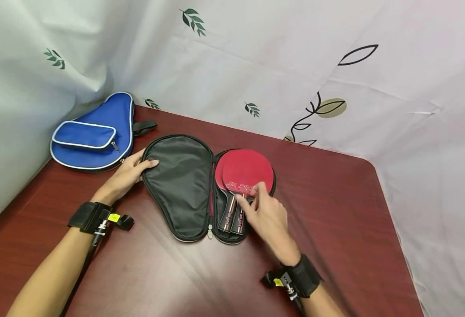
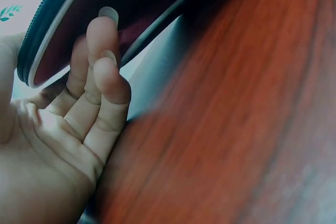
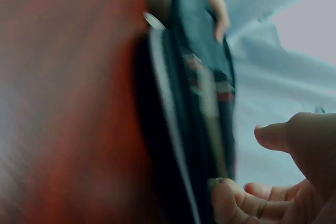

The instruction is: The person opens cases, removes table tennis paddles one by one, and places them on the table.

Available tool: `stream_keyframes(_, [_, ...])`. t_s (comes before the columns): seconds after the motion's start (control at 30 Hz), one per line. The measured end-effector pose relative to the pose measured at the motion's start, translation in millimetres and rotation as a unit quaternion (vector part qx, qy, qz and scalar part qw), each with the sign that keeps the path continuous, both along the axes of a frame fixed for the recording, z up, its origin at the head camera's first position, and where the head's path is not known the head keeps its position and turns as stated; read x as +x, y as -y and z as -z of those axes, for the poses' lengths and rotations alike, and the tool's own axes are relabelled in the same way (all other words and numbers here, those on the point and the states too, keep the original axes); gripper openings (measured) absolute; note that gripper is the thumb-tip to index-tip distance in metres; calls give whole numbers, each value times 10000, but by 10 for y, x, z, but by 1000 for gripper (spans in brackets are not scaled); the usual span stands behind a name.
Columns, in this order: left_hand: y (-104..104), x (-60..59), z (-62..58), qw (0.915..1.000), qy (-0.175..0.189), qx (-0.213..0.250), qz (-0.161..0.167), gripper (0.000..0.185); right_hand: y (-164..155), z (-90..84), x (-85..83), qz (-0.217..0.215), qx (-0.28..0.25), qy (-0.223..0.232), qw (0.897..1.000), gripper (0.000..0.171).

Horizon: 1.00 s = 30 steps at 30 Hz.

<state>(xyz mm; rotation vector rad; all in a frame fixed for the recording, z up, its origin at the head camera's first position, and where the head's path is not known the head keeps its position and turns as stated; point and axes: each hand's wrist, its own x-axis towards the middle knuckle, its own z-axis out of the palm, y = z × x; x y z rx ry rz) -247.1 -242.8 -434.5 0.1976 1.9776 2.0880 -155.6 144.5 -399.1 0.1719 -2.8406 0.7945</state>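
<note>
Paddles [image 1: 247,172] lie inside opened black case [image 1: 182,185].

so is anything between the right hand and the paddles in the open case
Nothing visible. The right hand is already on the red paddles near their handles, in the open black case.

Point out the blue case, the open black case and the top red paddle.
blue case [image 1: 97,132], head view, on its front pocket.
open black case [image 1: 181,185], head view, on the opened lid's lining.
top red paddle [image 1: 248,169], head view, on the rubber face.
</note>
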Motion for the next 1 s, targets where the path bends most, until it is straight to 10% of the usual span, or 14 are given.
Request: stream_keyframes(1.0, [-16, 73, -19, 9985, -469, -225, -146, 47, -64, 127, 67, -145, -96, -1662, 9859, 28])
